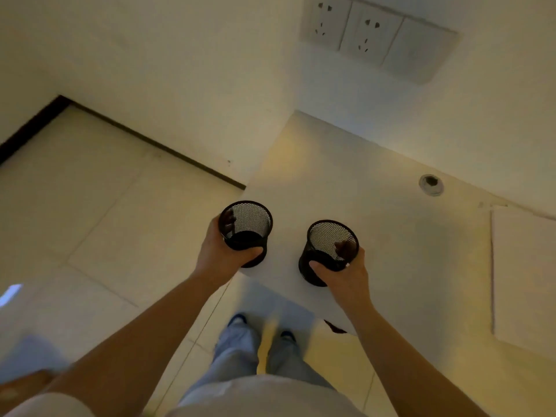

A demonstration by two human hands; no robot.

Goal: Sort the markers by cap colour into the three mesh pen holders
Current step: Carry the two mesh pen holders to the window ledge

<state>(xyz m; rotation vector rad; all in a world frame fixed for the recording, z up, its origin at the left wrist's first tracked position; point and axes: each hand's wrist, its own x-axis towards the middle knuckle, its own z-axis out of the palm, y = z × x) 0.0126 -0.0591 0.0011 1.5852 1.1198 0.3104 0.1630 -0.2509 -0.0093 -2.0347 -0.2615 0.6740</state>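
Both of my bare forearms reach forward; my left hand (224, 255) curls round one black round wire-mesh pen holder (246, 231), at the near corner of the white table (376, 224). My right hand (346, 273) grips a second black mesh holder (329, 251) just beside it, fingers inside the rim. Beyond, grey wall sockets (358, 30).

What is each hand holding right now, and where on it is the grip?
Each grips an empty black mesh pen holder round its side wall: left hand the left holder, right hand the right holder.
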